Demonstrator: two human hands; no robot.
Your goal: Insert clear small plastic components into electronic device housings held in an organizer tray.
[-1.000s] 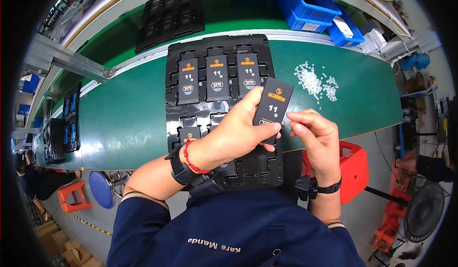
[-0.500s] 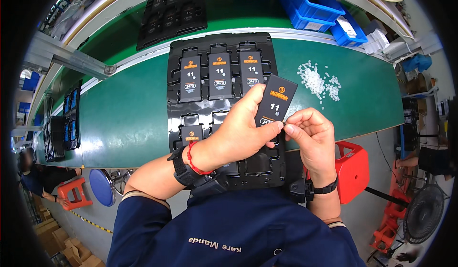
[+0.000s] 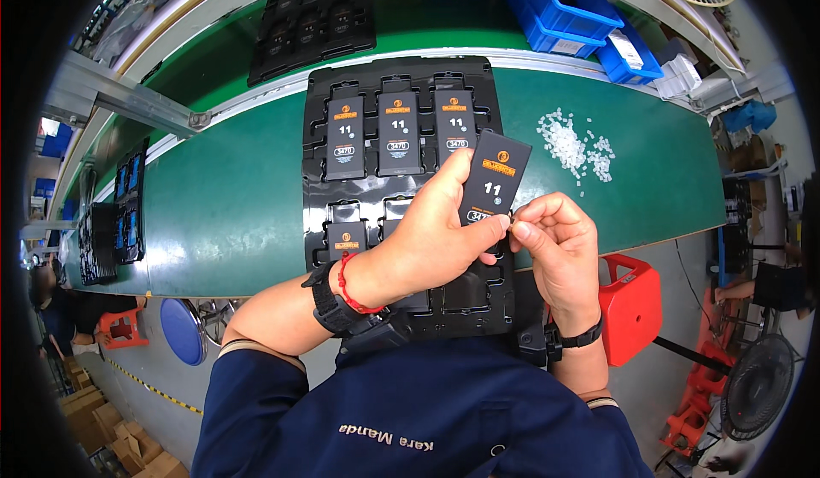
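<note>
My left hand [image 3: 436, 226] is closed round a flat black phone battery [image 3: 495, 166] with orange and white print, its thumb across the lower end. The battery is tilted, its top leaning right, above a black moulded tray [image 3: 314, 145]. At the battery's lower right corner, my right hand [image 3: 559, 243] pinches thumb and forefinger together. Whatever sits between those fingertips is too small to make out. Three similar batteries [image 3: 398, 132] lie in the tray's far row. Another battery [image 3: 346, 237] shows in the nearer row, partly covered by my left arm.
Small whitish pieces [image 3: 564, 145] lie heaped on the green table [image 3: 222, 196], right of the tray. Blue bins [image 3: 555, 17] and another loaded black tray [image 3: 312, 21] stand at the back. Stacked trays [image 3: 98, 243] are at left. A red stool [image 3: 630, 307] stands below the table's right edge.
Both hands keep nearly the same hold on the battery. The whole view has shifted slightly. At the far left, another person's arm has moved a little.
</note>
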